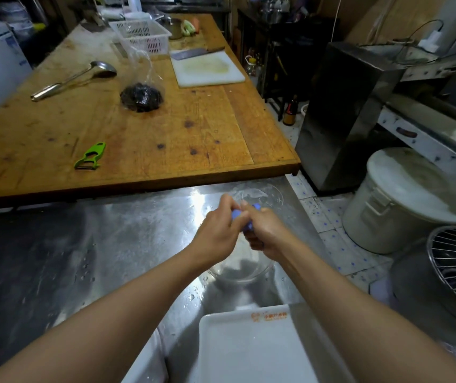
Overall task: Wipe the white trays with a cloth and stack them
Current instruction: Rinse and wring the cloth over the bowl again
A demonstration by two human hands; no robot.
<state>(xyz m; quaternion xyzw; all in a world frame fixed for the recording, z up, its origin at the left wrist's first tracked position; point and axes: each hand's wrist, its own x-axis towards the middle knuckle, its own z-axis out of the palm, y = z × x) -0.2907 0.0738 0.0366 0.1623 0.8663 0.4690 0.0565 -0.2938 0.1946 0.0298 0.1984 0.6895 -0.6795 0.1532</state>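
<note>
Both hands, left hand (218,230) and right hand (265,233), grip the bunched blue cloth (238,214) over a glass bowl (265,193). Judgement: wring firmly, opposite twists, before wiping the white tray (251,352).

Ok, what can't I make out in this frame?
Head view only:
- Cloth: mostly hidden inside left hand and right hand; only blue bits show.
- Tray: cut off by the bottom edge; orange print too small to read.
- Glass bowl: partly covered by the hands.
- Second white piece: cut off by the bottom edge, unidentifiable.
</note>
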